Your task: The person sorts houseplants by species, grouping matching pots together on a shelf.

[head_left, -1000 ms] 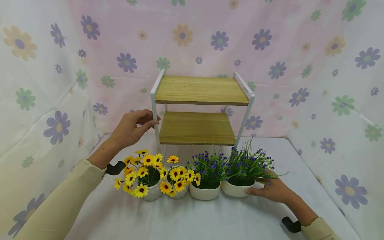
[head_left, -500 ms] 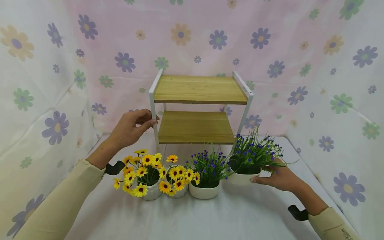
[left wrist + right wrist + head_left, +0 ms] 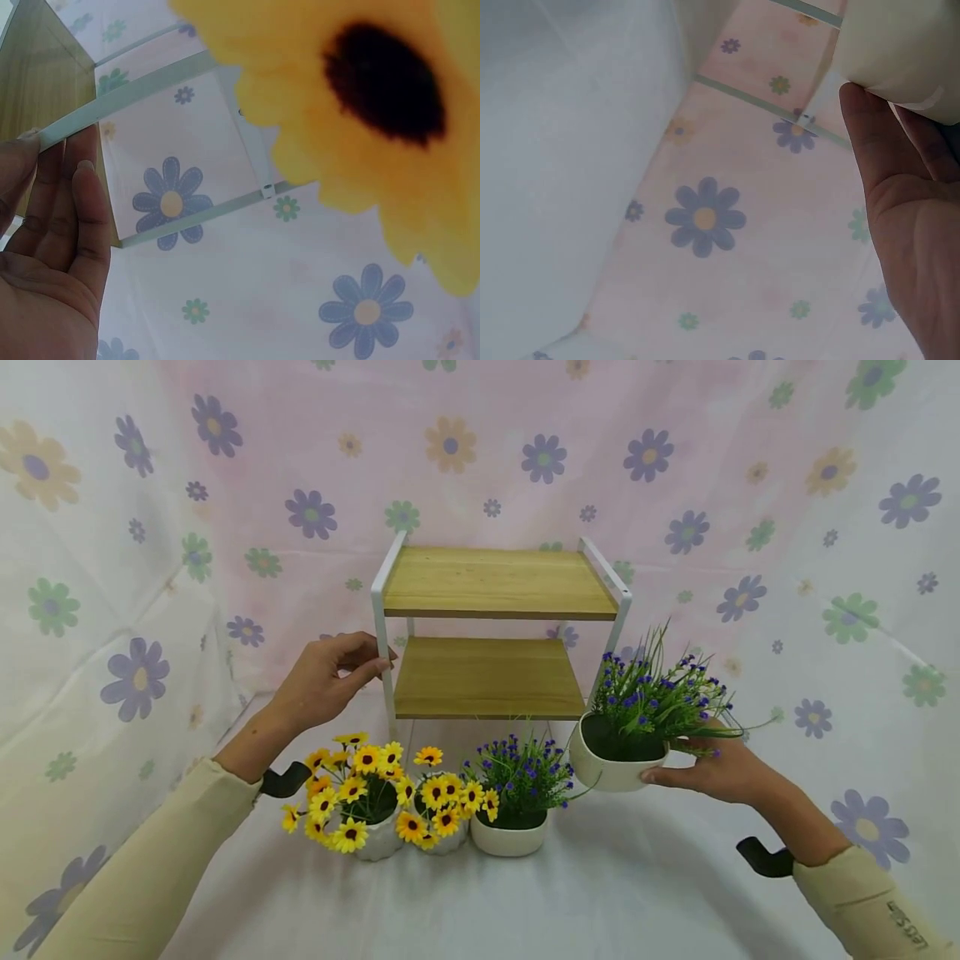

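Pinching the white left post (image 3: 383, 647) of a two-tier wooden shelf (image 3: 495, 583), a person's left hand (image 3: 326, 681), pale yellow-flowered pots (image 3: 381, 841), a cream oval purple-flowered pot (image 3: 510, 839), a matching second pot (image 3: 613, 772) (tilted) raised near the shelf's right side, the right hand (image 3: 723, 772) clamped on it.

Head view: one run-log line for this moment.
left hand: pinches shelf post | right hand: holds purple-flower pot off table | three other pots: on table

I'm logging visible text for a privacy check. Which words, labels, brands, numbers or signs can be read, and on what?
"LETS", as best it reads: dark print on the right sleeve.
Beside it, perhaps "Slim": too blurred to be sure.
No readable text shows on the held flowerpot or shelf.
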A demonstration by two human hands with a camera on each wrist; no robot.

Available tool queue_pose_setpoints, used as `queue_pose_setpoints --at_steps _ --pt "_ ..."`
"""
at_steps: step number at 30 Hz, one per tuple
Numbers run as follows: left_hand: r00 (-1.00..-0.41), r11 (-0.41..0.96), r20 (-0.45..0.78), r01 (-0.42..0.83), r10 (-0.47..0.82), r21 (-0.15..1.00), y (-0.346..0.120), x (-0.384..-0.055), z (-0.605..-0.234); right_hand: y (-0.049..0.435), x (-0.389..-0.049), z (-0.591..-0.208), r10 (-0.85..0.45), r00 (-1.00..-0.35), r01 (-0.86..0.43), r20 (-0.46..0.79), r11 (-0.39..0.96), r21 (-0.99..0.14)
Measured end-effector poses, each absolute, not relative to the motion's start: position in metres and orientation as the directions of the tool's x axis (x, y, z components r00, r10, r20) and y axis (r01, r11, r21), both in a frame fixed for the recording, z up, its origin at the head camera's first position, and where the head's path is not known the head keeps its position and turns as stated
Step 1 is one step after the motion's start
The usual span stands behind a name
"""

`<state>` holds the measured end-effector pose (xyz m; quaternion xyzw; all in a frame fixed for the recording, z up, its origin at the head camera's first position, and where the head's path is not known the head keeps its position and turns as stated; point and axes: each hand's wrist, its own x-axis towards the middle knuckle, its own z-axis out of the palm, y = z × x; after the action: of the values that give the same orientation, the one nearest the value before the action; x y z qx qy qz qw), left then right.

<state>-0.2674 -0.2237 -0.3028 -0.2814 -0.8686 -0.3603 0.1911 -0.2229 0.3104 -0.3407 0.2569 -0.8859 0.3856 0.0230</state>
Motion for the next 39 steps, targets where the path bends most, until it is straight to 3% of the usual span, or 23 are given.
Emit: queue_pose_setpoints --at_steps 6,21,30,39 --pt "-0.763 0.58 0.533 0.634 0.365 0.511 -0.223 -0.269 -0.303 0.312 -0.223 -0.318 -0.424 -0.884 -0.437 0.199 0.593 -0.677" --pt "-0.762 0.589 0.531 0.635 0.371 0.5 -0.224 -0.267 -0.302 0.31 -0.223 -0.25 -0.387 -0.919 -0.359 0.073 0.747 -0.56" --pt "-0.763 0.594 0.531 0.633 0.369 0.497 -0.223 -0.266 -0.301 0.301 -0.223 -0.215 -0.387 -0.904 -0.41 0.18 0.666 -0.623" --pt "-0.767 0.591 0.528 0.629 0.365 0.505 -0.224 -0.266 -0.302 0.286 -0.231 -0.181 -0.479 -0.822 -0.539 0.307 0.481 -0.691"
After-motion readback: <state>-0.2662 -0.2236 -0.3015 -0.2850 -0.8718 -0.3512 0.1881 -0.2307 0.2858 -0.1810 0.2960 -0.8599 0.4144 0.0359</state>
